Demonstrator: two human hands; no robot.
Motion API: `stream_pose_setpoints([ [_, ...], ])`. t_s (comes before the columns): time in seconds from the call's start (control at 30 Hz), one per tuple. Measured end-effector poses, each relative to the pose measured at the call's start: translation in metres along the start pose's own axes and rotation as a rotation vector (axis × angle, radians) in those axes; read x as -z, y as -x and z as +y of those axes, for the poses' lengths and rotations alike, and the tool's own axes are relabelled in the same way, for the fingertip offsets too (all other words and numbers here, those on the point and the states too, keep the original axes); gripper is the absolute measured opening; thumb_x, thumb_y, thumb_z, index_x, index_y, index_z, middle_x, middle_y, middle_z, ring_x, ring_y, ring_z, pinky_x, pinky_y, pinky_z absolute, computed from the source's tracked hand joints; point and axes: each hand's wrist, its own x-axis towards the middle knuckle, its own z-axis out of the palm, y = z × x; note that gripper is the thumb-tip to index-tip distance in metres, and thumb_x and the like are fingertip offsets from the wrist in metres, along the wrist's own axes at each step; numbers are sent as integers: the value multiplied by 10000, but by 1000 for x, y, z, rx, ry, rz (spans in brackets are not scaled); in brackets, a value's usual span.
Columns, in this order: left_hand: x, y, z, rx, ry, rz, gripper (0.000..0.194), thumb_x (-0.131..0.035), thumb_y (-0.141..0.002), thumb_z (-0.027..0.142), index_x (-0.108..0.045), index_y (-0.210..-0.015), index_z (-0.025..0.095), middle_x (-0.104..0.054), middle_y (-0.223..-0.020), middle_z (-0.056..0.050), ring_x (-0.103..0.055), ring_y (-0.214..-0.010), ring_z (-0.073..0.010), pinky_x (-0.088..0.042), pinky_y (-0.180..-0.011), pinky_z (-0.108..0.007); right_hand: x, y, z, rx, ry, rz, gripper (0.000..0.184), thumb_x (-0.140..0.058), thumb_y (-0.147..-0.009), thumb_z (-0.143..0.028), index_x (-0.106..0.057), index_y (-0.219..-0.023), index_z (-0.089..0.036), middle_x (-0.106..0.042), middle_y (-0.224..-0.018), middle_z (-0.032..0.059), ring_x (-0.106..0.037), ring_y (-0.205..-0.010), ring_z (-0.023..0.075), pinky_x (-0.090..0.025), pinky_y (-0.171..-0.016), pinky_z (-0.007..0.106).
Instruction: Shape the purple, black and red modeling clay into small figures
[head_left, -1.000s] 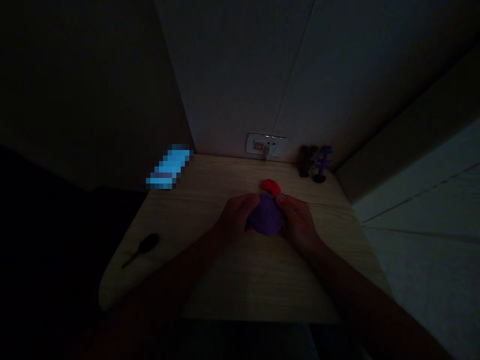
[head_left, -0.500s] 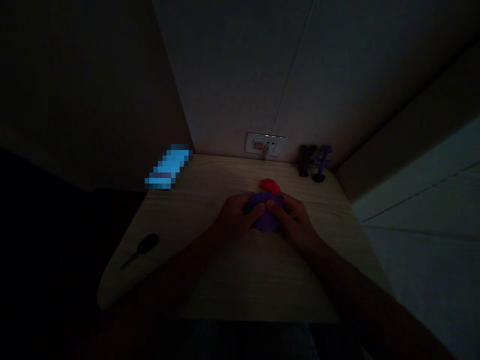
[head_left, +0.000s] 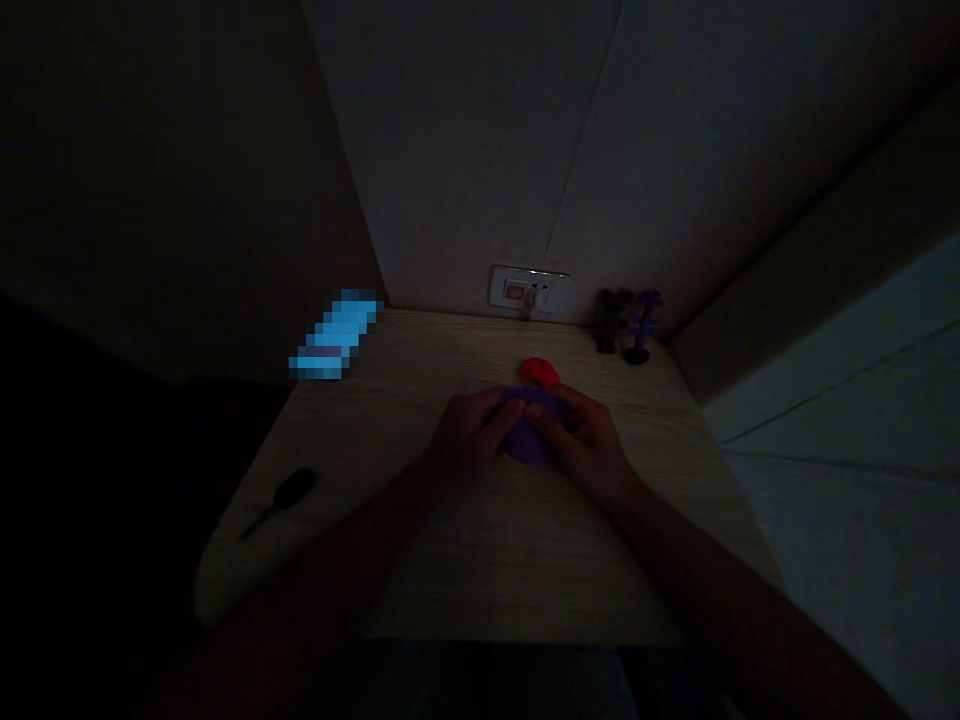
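Observation:
Between both hands is a flattened, rounded piece of purple modelling clay (head_left: 529,446). My left hand (head_left: 470,432) grips its left side, thumb pressed on top. My right hand (head_left: 592,440) is closed around the right side, with its thumb on the upper face close to the left thumb. The fingers underneath are hidden. Just behind the purple piece lies a small red lump (head_left: 538,371), seemingly of the same material; neither hand appears to hold it. The light is very dim.
On the wooden tabletop (head_left: 517,560), a dark tool with a thin shaft (head_left: 295,488) lies at left. A glowing, blurred rectangle (head_left: 337,338) is at back left. Two small dark figures (head_left: 615,320) stand at back right, below a wall with a socket plate (head_left: 514,291).
My thumbs have shifted slightly on the purple clay, and its upper edge looks smoother and rounder. The red lump and the other things stay in place.

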Motion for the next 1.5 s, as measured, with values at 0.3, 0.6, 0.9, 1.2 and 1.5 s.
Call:
stream_pose_setpoints([
  [0.3, 1, -1, 7, -15, -87, 22, 430, -479, -1012, 477, -594, -709, 193, -588, -627, -3, -531, -612, -155, -366, -566, -277, -3, -2, 1, -71, -101, 26, 477, -787, -837, -647, -614, -772, -208, -536, -598, -32, -456, -481, 110, -385, -429, 237],
  [0.6, 0, 1, -2, 128, 147, 12, 574, -458, -997, 643, -554, -645, 200, -524, -567, 7, -476, -530, -144, -348, -499, -275, -1, -1, 2, -104, -85, -23, 495, -742, -876, -661, -619, -731, -204, -546, -522, -32, -459, -406, 112, -327, -374, 233],
  [0.9, -1, 0, -3, 115, 135, 59, 545, -471, -1010, 593, -521, -628, 207, -498, -553, 15, -467, -526, -140, -351, -502, -275, -1, -2, 8, -125, -137, -17, 545, -732, -861, -712, -596, -700, -210, -537, -551, -22, -458, -460, 125, -346, -425, 251],
  [1.2, -2, -2, -6, 94, 152, 14, 403, -633, -932, 543, -635, -763, 177, -579, -668, 3, -518, -593, -137, -413, -543, -254, 0, 0, 13, -112, -178, -14, 513, -618, -949, -705, -596, -775, -223, -529, -626, -12, -454, -529, 150, -351, -472, 283],
  [1.5, -2, -2, -4, 102, 231, 34, 437, -637, -938, 560, -585, -713, 189, -529, -571, 18, -485, -521, -128, -357, -489, -254, 5, 0, 7, -10, 7, 43, 554, -565, -997, -683, -555, -696, -218, -461, -629, -11, -390, -560, 144, -300, -490, 284],
])
